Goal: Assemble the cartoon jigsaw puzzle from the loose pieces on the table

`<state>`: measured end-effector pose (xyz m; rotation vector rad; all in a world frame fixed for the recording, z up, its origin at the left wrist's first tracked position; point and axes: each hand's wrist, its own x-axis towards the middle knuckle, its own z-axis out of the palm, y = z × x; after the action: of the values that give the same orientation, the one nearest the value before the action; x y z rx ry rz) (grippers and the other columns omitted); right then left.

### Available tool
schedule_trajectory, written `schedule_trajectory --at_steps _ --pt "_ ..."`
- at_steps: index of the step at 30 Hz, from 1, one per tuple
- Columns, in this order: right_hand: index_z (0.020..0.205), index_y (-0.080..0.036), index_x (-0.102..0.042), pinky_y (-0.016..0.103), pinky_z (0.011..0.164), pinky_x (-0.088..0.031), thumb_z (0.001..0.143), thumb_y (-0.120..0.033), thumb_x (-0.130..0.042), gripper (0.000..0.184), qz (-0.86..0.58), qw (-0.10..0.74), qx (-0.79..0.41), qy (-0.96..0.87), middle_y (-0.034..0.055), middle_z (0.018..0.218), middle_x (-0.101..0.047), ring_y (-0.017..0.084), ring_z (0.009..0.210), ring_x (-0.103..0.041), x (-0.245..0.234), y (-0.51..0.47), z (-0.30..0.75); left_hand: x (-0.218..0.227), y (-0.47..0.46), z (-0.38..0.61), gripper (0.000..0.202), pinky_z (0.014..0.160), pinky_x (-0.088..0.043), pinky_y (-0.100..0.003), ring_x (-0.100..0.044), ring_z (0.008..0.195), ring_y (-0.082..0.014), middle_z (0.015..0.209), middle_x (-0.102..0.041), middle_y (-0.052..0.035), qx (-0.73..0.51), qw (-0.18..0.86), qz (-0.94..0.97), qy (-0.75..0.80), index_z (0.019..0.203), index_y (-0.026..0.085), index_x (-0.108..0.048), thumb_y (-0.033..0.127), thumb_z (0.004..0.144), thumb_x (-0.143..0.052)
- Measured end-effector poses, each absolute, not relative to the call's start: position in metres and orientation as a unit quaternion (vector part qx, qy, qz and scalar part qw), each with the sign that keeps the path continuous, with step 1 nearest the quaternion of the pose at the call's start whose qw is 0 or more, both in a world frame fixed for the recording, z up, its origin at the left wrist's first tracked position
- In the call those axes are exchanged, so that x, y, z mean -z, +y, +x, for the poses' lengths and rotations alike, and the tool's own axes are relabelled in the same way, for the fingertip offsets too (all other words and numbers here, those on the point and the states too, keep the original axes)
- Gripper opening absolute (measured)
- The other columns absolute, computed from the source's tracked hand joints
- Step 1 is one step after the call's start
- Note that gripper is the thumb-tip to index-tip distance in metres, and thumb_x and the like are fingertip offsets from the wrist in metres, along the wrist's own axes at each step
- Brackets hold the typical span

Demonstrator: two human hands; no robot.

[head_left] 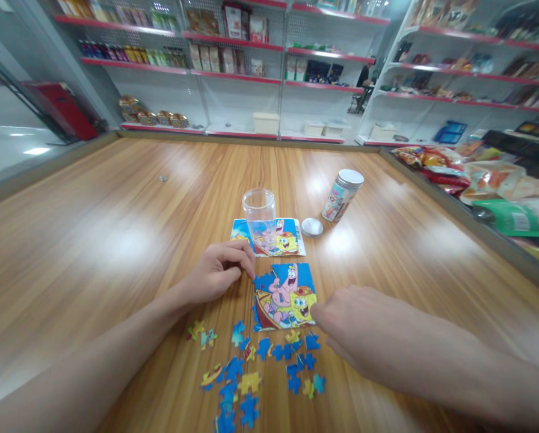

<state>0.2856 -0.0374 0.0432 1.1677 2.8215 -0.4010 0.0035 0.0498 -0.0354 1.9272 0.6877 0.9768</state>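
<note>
A partly joined jigsaw puzzle (285, 297) lies flat on the table, with pink and yellow cartoon characters in a boat on blue. Curled, my left hand (222, 270) rests at its upper left edge with fingertips close to the knobbed border; whatever they may hold is hidden. My right hand (348, 316) is closed at the right edge, touching or nearly touching it, its fingertips mostly out of sight. Loose puzzle pieces (250, 383), mostly blue with some yellow, are scattered below. Behind the puzzle lies a picture card (290, 243), and a clear plastic jar (259, 210) stands on it.
A silver lid (312, 227) lies right of the card, near a printed canister (342, 195) with a silver top. Bagged goods (499, 180) line the table's right side. Stocked shelves (233, 75) stand beyond the wooden table (116, 198). A small object (163, 178) sits far left.
</note>
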Motion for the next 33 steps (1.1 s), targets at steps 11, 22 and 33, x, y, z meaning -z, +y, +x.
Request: schedule_trajectory --at_steps 11,22,33 --pt "0.066 -0.015 -0.057 0.024 0.049 -0.025 0.089 -0.023 -0.057 0.025 0.411 -0.231 0.086 0.877 -0.0016 0.055 -0.054 0.007 0.047 -0.043 -0.017 0.001 0.260 0.030 0.049 0.006 0.028 0.072 -0.048 -0.028 -0.061 0.077 -0.0149 0.080 -0.064 -0.0060 -0.391 0.393 0.782 0.285 0.067 0.014 -0.073 0.003 0.074 -0.049" --pt "0.057 -0.016 -0.050 0.020 0.045 -0.026 0.089 -0.026 -0.058 0.034 0.379 -0.401 0.124 0.825 -0.0057 0.047 -0.043 0.005 0.042 -0.034 0.035 0.026 0.265 0.028 0.044 0.007 0.030 0.075 -0.049 -0.028 -0.062 0.083 -0.0158 0.082 -0.065 -0.0065 -0.391 0.332 0.810 0.286 0.074 0.014 -0.074 0.003 0.081 -0.047" --pt "0.056 -0.016 -0.047 0.022 0.046 -0.025 0.089 -0.026 -0.059 0.037 0.405 -0.436 0.132 0.793 -0.0067 0.047 -0.038 0.005 0.043 -0.031 0.038 0.033 0.263 -0.022 0.014 0.016 0.021 0.071 -0.048 -0.026 -0.062 0.082 -0.0165 0.093 -0.066 -0.0075 -0.132 0.139 0.939 0.284 0.101 0.017 -0.071 0.011 0.090 -0.054"
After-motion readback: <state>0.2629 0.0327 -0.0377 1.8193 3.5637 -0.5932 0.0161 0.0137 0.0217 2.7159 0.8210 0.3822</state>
